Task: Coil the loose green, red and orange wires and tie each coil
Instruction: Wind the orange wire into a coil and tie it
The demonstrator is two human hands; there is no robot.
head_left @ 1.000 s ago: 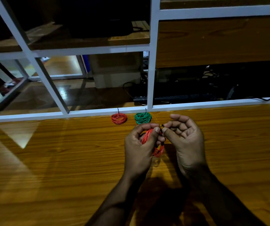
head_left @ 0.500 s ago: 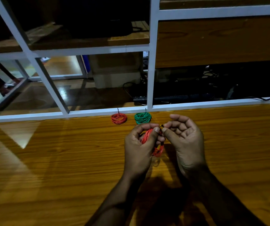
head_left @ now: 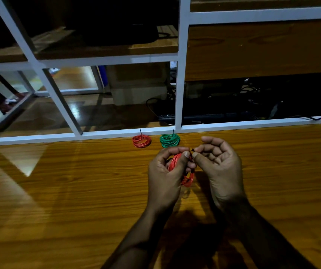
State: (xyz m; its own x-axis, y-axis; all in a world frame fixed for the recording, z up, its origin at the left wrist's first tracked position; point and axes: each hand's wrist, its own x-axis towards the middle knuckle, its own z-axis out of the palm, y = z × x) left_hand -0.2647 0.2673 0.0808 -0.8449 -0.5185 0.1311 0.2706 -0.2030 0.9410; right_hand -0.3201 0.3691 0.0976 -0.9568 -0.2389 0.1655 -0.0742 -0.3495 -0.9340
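My left hand (head_left: pixel 165 171) grips an orange wire coil (head_left: pixel 187 176), held upright just above the wooden table (head_left: pixel 68 200). My right hand (head_left: pixel 219 164) pinches a small dark tie (head_left: pixel 192 150) at the top of that coil, thumb and forefinger closed on it. Part of the coil is hidden behind my left thumb. A tied red coil (head_left: pixel 141 141) and a tied green coil (head_left: pixel 169 140) lie flat side by side at the table's far edge, each with a short dark tie end sticking up.
A white metal frame (head_left: pixel 179 90) with wooden shelves rises along the table's far edge. Behind it are a dark keyboard (head_left: pixel 204 116), cables and a box on the floor. A person's feet show at far left.
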